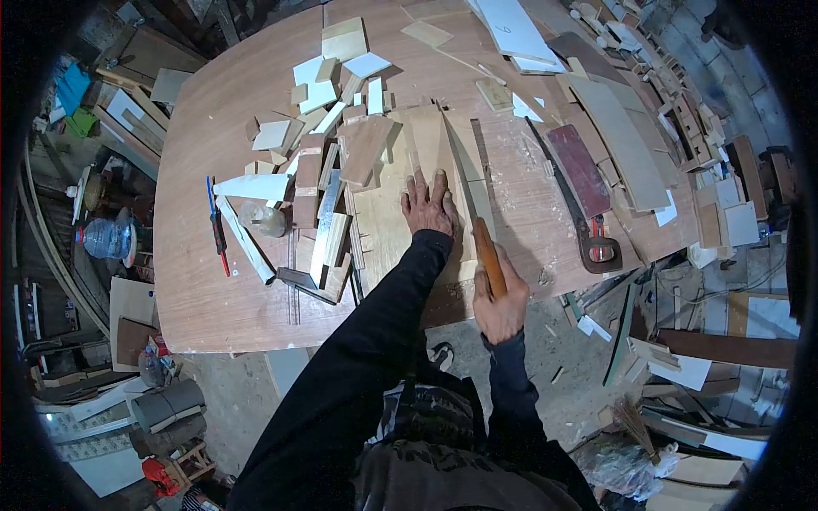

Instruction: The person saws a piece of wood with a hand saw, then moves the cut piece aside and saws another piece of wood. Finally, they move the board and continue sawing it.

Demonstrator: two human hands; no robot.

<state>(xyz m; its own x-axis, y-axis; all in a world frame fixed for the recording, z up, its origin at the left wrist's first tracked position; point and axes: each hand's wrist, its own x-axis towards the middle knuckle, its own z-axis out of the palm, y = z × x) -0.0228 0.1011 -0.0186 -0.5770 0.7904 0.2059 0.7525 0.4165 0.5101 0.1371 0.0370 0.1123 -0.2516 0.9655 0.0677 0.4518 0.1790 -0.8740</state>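
My left hand (429, 203) lies flat with its fingers spread on a pale wooden board (388, 230). Just right of it, my right hand (501, 296) is wrapped round the wooden handle (486, 255) of a handsaw. The saw's long narrow blade (457, 157) points away from me across the board, its tip near the board's far end. Left of the board lie a brown wood block (366, 149) and a metal square (327, 223).
A pile of offcuts (315, 89) spreads over the table's left half, near a glass jar (262, 219) and a blue-and-red tool (217, 226). On the right are another saw (573, 213), a dark red block (578, 170) and long panels (622, 136). The table's near edge (247, 350) faces me.
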